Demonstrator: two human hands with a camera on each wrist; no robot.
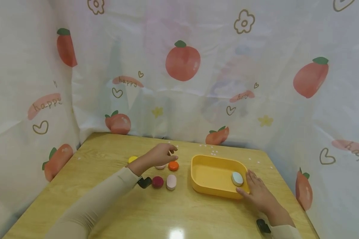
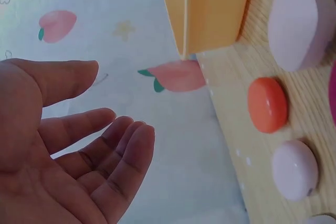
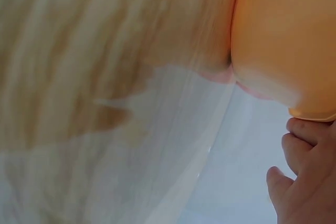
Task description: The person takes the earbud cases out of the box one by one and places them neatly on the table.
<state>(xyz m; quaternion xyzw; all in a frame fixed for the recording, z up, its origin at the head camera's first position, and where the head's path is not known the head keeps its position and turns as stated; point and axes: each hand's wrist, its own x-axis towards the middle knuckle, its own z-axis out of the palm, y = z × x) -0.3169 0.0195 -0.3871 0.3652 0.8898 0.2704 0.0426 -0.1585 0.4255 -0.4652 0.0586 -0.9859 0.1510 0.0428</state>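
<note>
My left hand, relaxed and holding nothing, hovers over several smooth rounded pieces on the table. Nearest it are an orange round piece and a pale pink round piece, the latter partly hidden by the hand. A dark red round piece and a pale pink oval piece lie closer to the front. In the head view, my right hand rests against the right end of a yellow open box, its thumb at the near corner. Inside the box, at the right, sits a pale blue oval piece.
A yellow round piece lies left of the others, partly behind my left forearm. The wooden table ends at a printed white curtain at the back. Small white marks dot the tabletop behind the box.
</note>
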